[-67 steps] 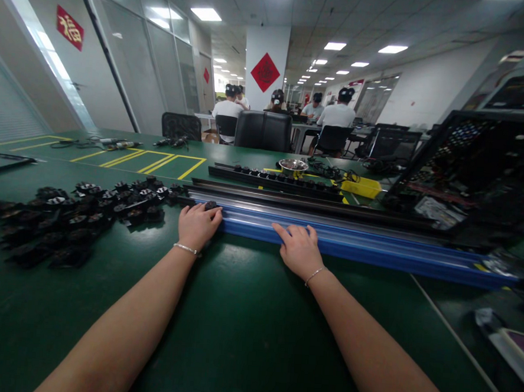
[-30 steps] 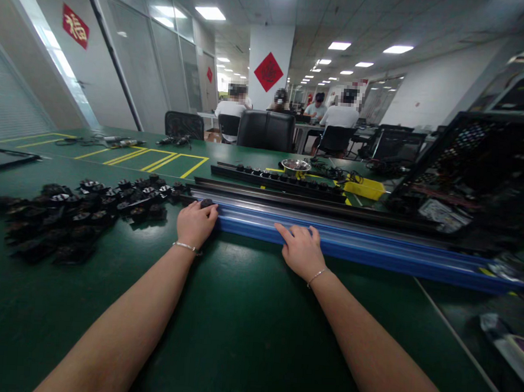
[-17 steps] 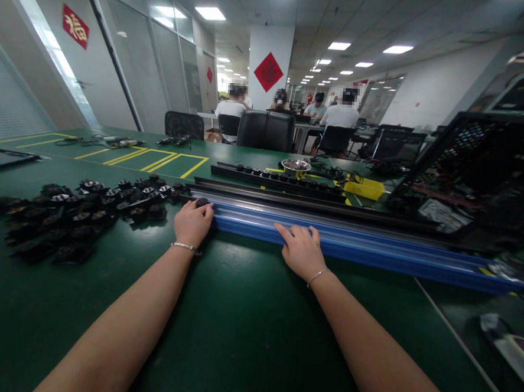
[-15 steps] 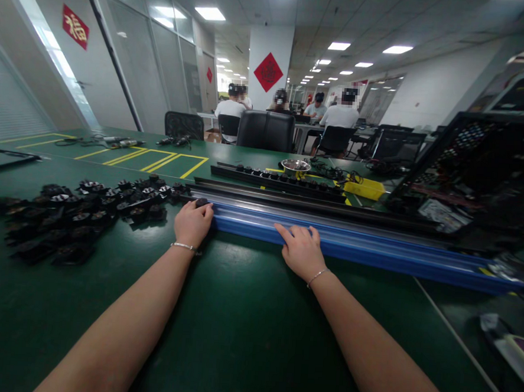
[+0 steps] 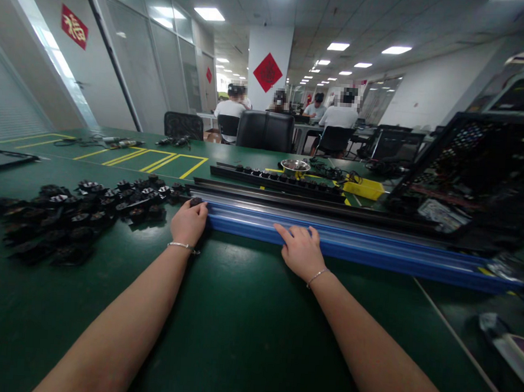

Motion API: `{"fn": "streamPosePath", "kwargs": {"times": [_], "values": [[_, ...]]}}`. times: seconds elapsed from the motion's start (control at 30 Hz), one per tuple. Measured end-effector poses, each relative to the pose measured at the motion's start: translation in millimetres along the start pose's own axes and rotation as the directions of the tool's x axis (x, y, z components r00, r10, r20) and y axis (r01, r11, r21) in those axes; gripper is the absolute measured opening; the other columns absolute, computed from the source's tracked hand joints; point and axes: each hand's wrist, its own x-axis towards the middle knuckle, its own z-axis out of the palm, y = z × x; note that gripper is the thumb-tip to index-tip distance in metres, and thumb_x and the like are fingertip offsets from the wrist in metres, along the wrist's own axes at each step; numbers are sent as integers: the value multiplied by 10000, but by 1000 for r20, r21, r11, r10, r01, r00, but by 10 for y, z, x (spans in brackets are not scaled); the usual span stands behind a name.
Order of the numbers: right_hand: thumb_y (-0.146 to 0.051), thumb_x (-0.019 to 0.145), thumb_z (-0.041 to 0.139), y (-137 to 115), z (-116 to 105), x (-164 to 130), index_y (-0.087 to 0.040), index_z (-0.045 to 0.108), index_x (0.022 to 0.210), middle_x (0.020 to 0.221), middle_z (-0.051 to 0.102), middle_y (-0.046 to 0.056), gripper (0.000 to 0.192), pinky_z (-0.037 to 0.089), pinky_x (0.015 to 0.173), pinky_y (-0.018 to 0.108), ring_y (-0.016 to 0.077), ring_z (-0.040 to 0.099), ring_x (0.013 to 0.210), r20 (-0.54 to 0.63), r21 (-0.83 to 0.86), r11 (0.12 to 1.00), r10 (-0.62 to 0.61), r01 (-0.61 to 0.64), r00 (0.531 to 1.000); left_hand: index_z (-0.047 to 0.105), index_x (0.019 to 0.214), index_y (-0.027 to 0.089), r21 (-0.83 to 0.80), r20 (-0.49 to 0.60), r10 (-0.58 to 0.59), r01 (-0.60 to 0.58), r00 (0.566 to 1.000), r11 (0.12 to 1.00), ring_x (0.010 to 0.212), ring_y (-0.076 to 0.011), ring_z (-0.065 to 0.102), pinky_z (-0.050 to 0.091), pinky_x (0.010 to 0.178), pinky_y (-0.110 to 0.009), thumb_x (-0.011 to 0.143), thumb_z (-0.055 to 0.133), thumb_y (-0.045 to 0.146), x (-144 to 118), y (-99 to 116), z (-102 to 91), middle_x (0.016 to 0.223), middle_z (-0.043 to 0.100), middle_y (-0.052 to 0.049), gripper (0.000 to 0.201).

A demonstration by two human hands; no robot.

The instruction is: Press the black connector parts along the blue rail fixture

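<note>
Green bench (image 5: 218,335) in a lit office hall — left hand (image 5: 188,222) pinches a black socket part (image 5: 195,202), right hand (image 5: 301,250) lies flat on the blue rail (image 5: 374,250).

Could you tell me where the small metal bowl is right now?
In the head view the metal bowl sits far across the green table, just behind the black strip and left of the yellow tray.

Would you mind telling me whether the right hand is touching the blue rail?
Touching. The head view shows the right hand lying palm-down on the blue rail, its fingers overlapping the rail's near edge with no gap.
</note>
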Motion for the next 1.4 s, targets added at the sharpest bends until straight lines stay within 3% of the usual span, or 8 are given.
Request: {"fn": "streamPosePath", "kwargs": {"times": [0.37,0.73,1.0,1.13,1.3,1.4], "values": [[-201,838,405,-3,-2,5,-322,413,1354,1082,576,62,530,149,1017,456,214,462,1021,1,9,1000,2,-2,1000,724,1018,264,-47,-47,-32,30,998,998,980,-227,592,438,799,-300,888,382,415,70,-96,49,1207,615,-36,396],[-207,846,398,-10,-30,4,-322,406,1364,1093,579,73,531,149,1021,458,218,463,1016,25,-3,1000,9,-9,1000,713,1051,250,-51,11,-64,65,998,997,1028,-264,564,428,839,-337,887,353,412,111,-126,-11,1231,593,-56,427],[-204,842,399,-12,-41,-1,-311,429,1352,1086,578,77,522,148,1019,457,222,460,1024,17,19,1000,3,-4,1000,715,1050,244,-48,-42,-92,90,995,995,997,-267,573,444,816,-343,885,338,416,180,-263,24,1186,609,-73,446],[-203,841,399,-11,-38,1,-312,427,1352,1090,577,71,523,144,1021,453,219,458,1030,11,22,1000,5,-5,1000,709,1060,247,-53,-17,-147,146,989,988,992,-271,574,449,816,-352,874,343,384,218,-323,18,1162,619,-77,433],[-211,837,415,-3,-35,8,-310,422,1354,1100,578,74,526,142,1021,455,221,460,1036,25,28,1000,7,-7,1000,694,1089,241,-40,17,-196,197,980,980,1034,-304,559,451,836,-391,870,327,379,283,-433,-3,1198,598,-100,449],[-215,840,416,2,-45,5,-314,426,1350,1103,581,70,520,153,1021,454,219,467,1040,19,31,1000,0,0,1000,650,1155,170,58,54,-200,197,978,979,1035,-371,540,452,788,-489,889,256,398,320,-539,-30,1179,588,-184,528]]}}
